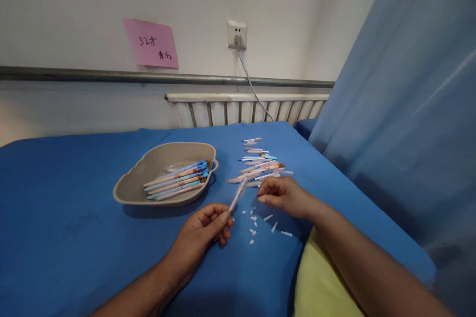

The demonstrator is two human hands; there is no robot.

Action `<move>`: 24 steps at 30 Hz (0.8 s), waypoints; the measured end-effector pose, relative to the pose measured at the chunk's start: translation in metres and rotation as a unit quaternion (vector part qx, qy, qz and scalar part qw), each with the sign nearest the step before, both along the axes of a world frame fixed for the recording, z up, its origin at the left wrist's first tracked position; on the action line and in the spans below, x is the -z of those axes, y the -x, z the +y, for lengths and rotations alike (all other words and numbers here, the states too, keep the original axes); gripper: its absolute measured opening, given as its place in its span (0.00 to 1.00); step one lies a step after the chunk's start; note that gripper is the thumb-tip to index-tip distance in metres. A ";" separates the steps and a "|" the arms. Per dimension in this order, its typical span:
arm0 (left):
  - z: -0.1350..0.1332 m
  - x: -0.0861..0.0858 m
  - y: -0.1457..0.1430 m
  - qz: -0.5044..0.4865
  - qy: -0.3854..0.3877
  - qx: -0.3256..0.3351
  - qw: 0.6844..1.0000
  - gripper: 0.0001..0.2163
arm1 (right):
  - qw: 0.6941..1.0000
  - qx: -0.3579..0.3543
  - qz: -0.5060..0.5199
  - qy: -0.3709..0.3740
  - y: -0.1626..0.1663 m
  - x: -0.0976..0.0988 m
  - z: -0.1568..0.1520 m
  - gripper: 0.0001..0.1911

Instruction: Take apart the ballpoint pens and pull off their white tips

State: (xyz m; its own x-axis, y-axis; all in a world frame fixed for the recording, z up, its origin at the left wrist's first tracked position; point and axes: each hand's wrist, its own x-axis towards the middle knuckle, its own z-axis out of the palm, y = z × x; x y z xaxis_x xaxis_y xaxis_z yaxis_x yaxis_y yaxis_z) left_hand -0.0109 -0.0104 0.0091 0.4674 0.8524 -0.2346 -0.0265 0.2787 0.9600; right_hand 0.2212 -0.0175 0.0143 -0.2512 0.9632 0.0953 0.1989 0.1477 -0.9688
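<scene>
My left hand [208, 225] is closed around the lower end of a pale, see-through pen barrel [238, 195], which tilts up and to the right. To its right hovers my right hand [284, 195], thumb and fingers curled together near the pile; whatever they may hold is too small or hidden to tell. Just beyond lies a loose pile of pen parts [256, 171], pale barrels and thin refills among them. Below the hands several small white plastic pieces [253, 232] and a few longer white cone-shaped tips [274, 227] are scattered on the cloth.
A beige basin [126, 190] with several pens [178, 182] inside stands to the left on the blue cloth [67, 237]. A white railing [245, 97] runs behind, below a socket [237, 34] with a plugged cord. Blue curtain [401, 89] hangs at right; something yellow [323, 282] is near my right forearm.
</scene>
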 end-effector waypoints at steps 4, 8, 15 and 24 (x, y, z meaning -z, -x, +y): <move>0.001 0.000 0.007 -0.019 0.015 -0.008 1.000 0.10 | 0.986 0.019 -0.165 -0.034 -0.029 -0.001 0.006 0.05; 0.000 -0.001 0.009 -0.032 0.033 -0.013 0.999 0.11 | 0.944 0.133 -0.297 -0.052 -0.049 0.001 0.012 0.05; 0.003 -0.002 0.009 -0.032 0.041 -0.005 0.999 0.08 | 0.901 0.270 -0.338 -0.038 -0.067 -0.002 0.021 0.08; 0.002 -0.001 0.009 -0.027 0.033 -0.005 0.999 0.08 | 0.904 0.268 -0.331 -0.033 -0.069 -0.006 0.019 0.09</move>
